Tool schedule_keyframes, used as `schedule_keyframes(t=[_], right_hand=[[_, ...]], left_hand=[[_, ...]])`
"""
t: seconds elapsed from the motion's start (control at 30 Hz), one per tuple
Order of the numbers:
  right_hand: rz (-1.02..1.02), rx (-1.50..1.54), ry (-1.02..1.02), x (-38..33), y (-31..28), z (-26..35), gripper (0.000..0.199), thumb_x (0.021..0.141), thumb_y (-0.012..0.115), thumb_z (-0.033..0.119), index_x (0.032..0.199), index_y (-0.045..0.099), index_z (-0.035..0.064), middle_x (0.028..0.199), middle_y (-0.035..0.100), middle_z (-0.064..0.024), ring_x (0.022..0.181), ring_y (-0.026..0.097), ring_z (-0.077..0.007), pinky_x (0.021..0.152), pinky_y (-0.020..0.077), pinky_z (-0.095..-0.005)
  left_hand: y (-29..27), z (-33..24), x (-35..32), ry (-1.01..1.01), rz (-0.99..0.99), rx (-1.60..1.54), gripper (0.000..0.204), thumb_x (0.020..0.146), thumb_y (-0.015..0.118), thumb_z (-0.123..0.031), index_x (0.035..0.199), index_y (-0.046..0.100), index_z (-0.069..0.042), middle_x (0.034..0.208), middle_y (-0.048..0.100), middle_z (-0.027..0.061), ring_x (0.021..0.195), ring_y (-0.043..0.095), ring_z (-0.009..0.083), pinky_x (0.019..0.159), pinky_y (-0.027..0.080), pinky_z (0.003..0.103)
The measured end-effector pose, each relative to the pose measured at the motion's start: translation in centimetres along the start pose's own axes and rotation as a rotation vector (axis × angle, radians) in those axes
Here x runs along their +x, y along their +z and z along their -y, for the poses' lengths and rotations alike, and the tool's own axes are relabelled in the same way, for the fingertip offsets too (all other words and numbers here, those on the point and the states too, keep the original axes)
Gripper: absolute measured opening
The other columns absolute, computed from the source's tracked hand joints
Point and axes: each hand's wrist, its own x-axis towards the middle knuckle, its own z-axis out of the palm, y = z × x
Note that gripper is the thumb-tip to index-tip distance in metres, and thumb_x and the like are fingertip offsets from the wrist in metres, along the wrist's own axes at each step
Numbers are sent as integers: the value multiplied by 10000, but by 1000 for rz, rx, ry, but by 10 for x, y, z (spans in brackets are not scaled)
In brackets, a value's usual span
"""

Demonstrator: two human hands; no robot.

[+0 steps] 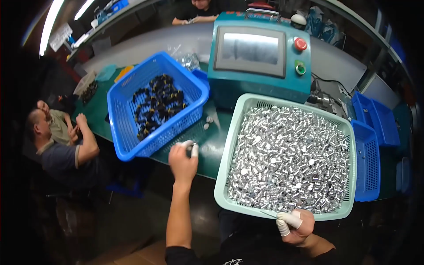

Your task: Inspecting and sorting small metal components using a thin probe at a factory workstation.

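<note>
Hand, right [298, 227]: clamped on a thin metal tool [268, 215], at the near rim of the pale green basket [329, 215] of silver metal parts [287, 159]. Hand, left [183, 161]: fingertips close together beside the blue basket [176, 130]; cannot tell whether they grip anything. Teal machine [265, 87] beyond: red lettering [240, 14], illegible.

white tube light [51, 27] upper left; glare on screen [250, 49]; rim dark, bent.

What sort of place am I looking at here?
Probably a small-parts factory workshop: a light green basket is heaped with small shiny metal pieces, a teal machine with a screen and red button stands behind it, and other people sit nearby.
</note>
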Motion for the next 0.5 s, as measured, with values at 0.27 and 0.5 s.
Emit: schedule_keyframes(t=[0.27,0.5], right_hand=[[0,-10,24,8,5,-1,110,747,724,78,837,681,31,488,452,-14,368,426,-149,358,304,-267],[-37,55,-17,-6,-2,-1,130,738,734,92,853,699,43,493,492,-13,370,446,-148,356,309,-266]], left_hand=[[23,29,-4,33,-52,127,116,721,717,-88,775,616,-73,701,573,41,683,539,227,663,391,350],[44,12,-17,214,50,203,141,733,686,-116,856,626,-82,743,576,49,725,549,253,716,397,366]])
